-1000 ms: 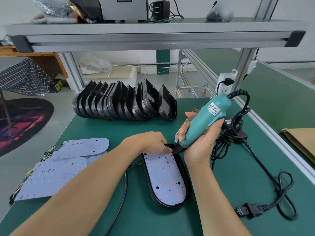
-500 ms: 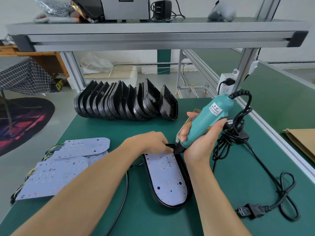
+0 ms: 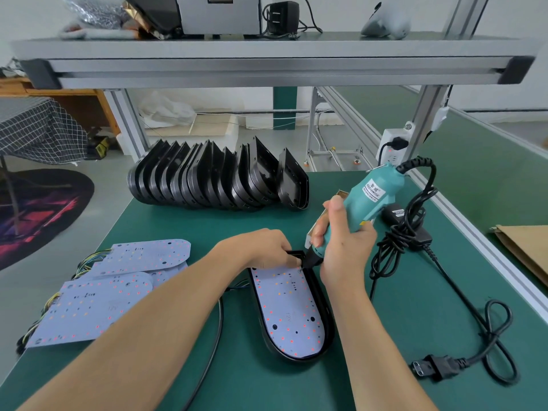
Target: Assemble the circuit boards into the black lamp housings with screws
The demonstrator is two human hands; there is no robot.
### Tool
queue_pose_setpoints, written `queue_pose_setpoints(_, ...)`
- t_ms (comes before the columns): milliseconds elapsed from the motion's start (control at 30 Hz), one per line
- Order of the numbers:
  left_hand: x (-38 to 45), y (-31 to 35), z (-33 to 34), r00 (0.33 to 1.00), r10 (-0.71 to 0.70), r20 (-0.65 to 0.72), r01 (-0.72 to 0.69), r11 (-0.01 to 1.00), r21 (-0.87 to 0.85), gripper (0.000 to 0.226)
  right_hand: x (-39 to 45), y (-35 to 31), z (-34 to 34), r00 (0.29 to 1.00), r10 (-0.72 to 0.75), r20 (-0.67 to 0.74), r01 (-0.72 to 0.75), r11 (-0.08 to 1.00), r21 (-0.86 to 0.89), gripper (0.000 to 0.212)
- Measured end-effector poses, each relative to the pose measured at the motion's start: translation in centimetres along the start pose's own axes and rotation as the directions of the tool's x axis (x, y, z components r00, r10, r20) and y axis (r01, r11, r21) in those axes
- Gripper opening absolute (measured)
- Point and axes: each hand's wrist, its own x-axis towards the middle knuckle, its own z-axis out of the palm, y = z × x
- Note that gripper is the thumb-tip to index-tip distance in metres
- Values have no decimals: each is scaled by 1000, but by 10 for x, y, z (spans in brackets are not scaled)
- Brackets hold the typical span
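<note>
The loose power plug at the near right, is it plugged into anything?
No, the power plug lies loose on the green table, prongs bare.

The right hand (image 3: pixel 341 244) now holds the teal electric screwdriver (image 3: pixel 364 206) more upright than before, its bit lowered onto the top right corner of the circuit board (image 3: pixel 289 310). The thumb sits higher along the screwdriver body.

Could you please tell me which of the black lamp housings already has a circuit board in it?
The housing lying flat between the hands; those in the row behind stand on edge, empty.
</note>
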Motion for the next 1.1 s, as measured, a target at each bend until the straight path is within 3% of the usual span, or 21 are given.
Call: queue_pose_setpoints(1100,3,0,-1,1000,-3,11,2,999,34,54,1,-1,-1,1000,0,-13,0,1000,-6,15)
